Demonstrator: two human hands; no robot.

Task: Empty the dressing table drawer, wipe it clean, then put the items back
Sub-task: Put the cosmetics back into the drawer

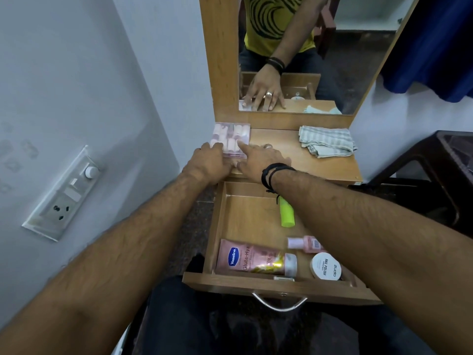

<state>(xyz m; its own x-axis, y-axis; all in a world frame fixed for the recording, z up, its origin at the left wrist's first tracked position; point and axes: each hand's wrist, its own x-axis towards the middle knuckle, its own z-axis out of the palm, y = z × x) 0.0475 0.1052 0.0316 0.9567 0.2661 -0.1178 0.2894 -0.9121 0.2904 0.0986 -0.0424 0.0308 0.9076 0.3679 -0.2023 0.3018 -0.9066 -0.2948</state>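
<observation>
A pink tube (pixel 256 260) in the near left of the open drawer (pixel 217 221) reads "Vaseline" and "Gluta-Hya"; it lies flat, long axis left to right, cap to the right. Just right of it a round white tub (pixel 326 269) reads "ZUDIO" and "NAIL POLISH". A small pink bottle (pixel 304 243) lies just beyond the tub, white cap pointing left. A lime-green tube (pixel 286 213) lies farther in, long axis running near to far, partly crossed by the right forearm.

On the counter (pixel 320 165), at its far left corner against the mirror frame, sits a clear box of pink false nails (pixel 230 138). The left hand (pixel 208 162) rests at the box's near left corner, fingers bent against it; whether its grip truly clasps the box I cannot tell. The right hand (pixel 261 157) has a released grip, fingers straight, forefinger touching the box's right part. A folded striped cloth (pixel 326 144) lies far right on the counter, well apart. A wall socket panel (pixel 64 193) is on the left.
</observation>
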